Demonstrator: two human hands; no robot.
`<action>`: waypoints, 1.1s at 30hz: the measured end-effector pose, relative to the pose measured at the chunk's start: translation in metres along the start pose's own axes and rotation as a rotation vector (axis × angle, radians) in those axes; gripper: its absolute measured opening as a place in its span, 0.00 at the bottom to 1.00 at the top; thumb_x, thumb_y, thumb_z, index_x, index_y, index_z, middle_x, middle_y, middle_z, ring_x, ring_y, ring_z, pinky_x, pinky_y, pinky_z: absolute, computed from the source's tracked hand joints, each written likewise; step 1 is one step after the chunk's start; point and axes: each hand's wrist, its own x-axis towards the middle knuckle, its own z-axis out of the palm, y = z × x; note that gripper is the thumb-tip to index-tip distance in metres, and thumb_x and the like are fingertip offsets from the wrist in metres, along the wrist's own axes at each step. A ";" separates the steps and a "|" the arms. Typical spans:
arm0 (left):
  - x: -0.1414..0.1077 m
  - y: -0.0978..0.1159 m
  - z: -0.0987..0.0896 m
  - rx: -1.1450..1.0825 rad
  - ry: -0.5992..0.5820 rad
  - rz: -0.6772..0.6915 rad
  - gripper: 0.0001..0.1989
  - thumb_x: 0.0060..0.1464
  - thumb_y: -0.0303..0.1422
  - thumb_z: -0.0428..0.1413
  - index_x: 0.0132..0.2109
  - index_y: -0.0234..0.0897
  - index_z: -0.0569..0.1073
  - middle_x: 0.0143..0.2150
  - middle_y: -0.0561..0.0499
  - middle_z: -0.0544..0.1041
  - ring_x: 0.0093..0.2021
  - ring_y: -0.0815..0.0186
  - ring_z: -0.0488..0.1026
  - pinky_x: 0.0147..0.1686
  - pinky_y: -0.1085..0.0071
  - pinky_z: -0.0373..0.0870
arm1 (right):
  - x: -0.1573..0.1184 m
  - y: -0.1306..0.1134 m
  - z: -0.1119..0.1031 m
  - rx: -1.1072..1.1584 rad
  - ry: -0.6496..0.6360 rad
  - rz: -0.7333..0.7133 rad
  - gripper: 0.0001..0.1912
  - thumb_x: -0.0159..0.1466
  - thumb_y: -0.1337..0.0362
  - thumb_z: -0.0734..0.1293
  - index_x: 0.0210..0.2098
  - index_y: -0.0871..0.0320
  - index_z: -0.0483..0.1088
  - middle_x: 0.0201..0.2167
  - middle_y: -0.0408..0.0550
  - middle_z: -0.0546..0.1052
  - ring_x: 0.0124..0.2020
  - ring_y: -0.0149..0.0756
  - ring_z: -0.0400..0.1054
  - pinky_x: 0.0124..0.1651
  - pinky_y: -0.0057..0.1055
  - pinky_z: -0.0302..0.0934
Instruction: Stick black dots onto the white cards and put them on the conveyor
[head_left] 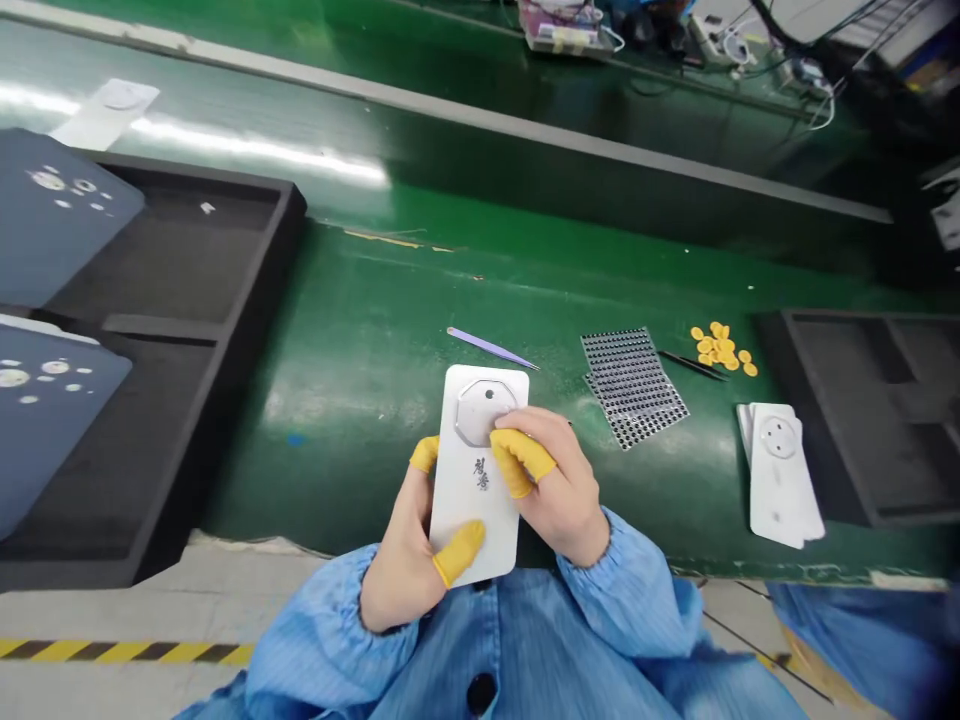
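Observation:
A white phone back cover (456,515) with an octagonal camera ring and black characters is held upright before me. My left hand (405,560) grips its left side, a thumb in a yellow finger cot lying across the lower face. My right hand (561,490) has its fingers, some in yellow cots, bent and pinched together at the ring's lower right edge; anything between them is hidden. Just beyond the cover lie purple tweezers (491,347). Farther right are sheets of small black dots (636,385), dark tweezers (694,366) and a pile of yellow finger cots (721,346).
At right, more white covers (784,480) are stacked beside a black tray (840,425). A large black tray (247,330) on the left holds blue-grey panels (56,230). Another white piece (109,112) lies behind it. Cables and devices (570,25) sit at the back.

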 end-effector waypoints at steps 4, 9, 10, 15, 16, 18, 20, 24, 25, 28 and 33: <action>0.001 0.000 0.010 0.056 0.055 0.015 0.26 0.48 0.31 0.63 0.54 0.40 0.66 0.47 0.47 0.78 0.41 0.60 0.78 0.34 0.73 0.77 | -0.001 0.002 0.000 0.006 0.013 -0.014 0.21 0.62 0.75 0.65 0.54 0.56 0.65 0.43 0.51 0.76 0.46 0.39 0.70 0.51 0.45 0.68; -0.004 -0.006 0.014 0.231 0.181 0.173 0.20 0.54 0.29 0.59 0.54 0.41 0.68 0.49 0.50 0.78 0.45 0.63 0.77 0.42 0.75 0.75 | -0.008 -0.002 -0.005 -0.076 0.003 0.029 0.17 0.64 0.74 0.63 0.52 0.57 0.66 0.42 0.49 0.77 0.46 0.38 0.71 0.60 0.50 0.60; -0.006 -0.008 0.015 0.272 0.186 0.212 0.21 0.54 0.28 0.59 0.55 0.41 0.67 0.50 0.49 0.77 0.47 0.63 0.76 0.43 0.75 0.74 | -0.009 -0.004 -0.006 -0.085 -0.004 0.021 0.17 0.64 0.75 0.62 0.52 0.57 0.66 0.42 0.49 0.77 0.47 0.38 0.71 0.61 0.50 0.60; -0.014 -0.017 0.015 0.463 0.202 0.328 0.24 0.55 0.27 0.57 0.58 0.39 0.64 0.53 0.45 0.76 0.49 0.59 0.76 0.41 0.74 0.75 | -0.007 -0.009 -0.014 -0.050 -0.062 -0.008 0.19 0.64 0.74 0.61 0.54 0.57 0.65 0.44 0.49 0.78 0.48 0.37 0.71 0.58 0.45 0.64; -0.014 -0.018 0.014 0.498 0.212 0.345 0.24 0.56 0.27 0.57 0.59 0.39 0.63 0.54 0.45 0.76 0.49 0.59 0.76 0.41 0.74 0.75 | -0.005 -0.011 -0.016 -0.036 -0.087 0.005 0.19 0.64 0.74 0.60 0.54 0.57 0.64 0.44 0.49 0.78 0.48 0.37 0.72 0.58 0.44 0.64; -0.015 -0.020 0.013 0.559 0.233 0.379 0.26 0.56 0.27 0.56 0.61 0.39 0.62 0.55 0.45 0.75 0.50 0.59 0.76 0.41 0.74 0.75 | -0.004 -0.012 -0.018 -0.019 -0.134 0.026 0.19 0.65 0.74 0.59 0.54 0.58 0.64 0.44 0.49 0.78 0.47 0.35 0.73 0.59 0.42 0.64; -0.016 -0.021 0.012 0.597 0.240 0.401 0.27 0.56 0.26 0.56 0.62 0.39 0.61 0.55 0.44 0.75 0.49 0.58 0.76 0.40 0.74 0.75 | -0.003 -0.012 -0.019 -0.035 -0.151 -0.014 0.18 0.64 0.75 0.59 0.53 0.61 0.65 0.44 0.51 0.78 0.48 0.35 0.72 0.59 0.41 0.64; -0.018 -0.022 0.008 0.602 0.215 0.417 0.28 0.55 0.25 0.55 0.62 0.41 0.60 0.55 0.45 0.75 0.47 0.59 0.77 0.39 0.73 0.76 | -0.006 -0.010 -0.015 -0.146 -0.113 -0.206 0.13 0.61 0.74 0.64 0.46 0.66 0.70 0.47 0.60 0.76 0.53 0.43 0.69 0.58 0.45 0.64; -0.018 -0.022 0.008 0.608 0.209 0.418 0.28 0.55 0.24 0.55 0.62 0.41 0.60 0.54 0.46 0.75 0.47 0.59 0.77 0.40 0.73 0.76 | -0.006 -0.009 -0.014 -0.172 -0.111 -0.226 0.12 0.61 0.73 0.64 0.44 0.67 0.71 0.48 0.62 0.75 0.54 0.45 0.68 0.58 0.46 0.64; -0.017 -0.021 0.008 0.647 0.191 0.426 0.29 0.54 0.23 0.56 0.61 0.42 0.61 0.53 0.46 0.76 0.46 0.61 0.78 0.40 0.74 0.76 | -0.005 -0.009 -0.013 -0.206 -0.136 -0.217 0.12 0.62 0.72 0.64 0.45 0.67 0.70 0.50 0.65 0.74 0.55 0.46 0.67 0.56 0.48 0.65; -0.017 -0.016 0.010 0.744 0.222 0.490 0.30 0.52 0.21 0.56 0.61 0.41 0.62 0.53 0.46 0.76 0.49 0.58 0.76 0.39 0.73 0.76 | -0.006 -0.013 -0.011 -0.201 -0.244 -0.172 0.16 0.65 0.70 0.60 0.52 0.68 0.66 0.58 0.69 0.66 0.62 0.51 0.59 0.55 0.52 0.66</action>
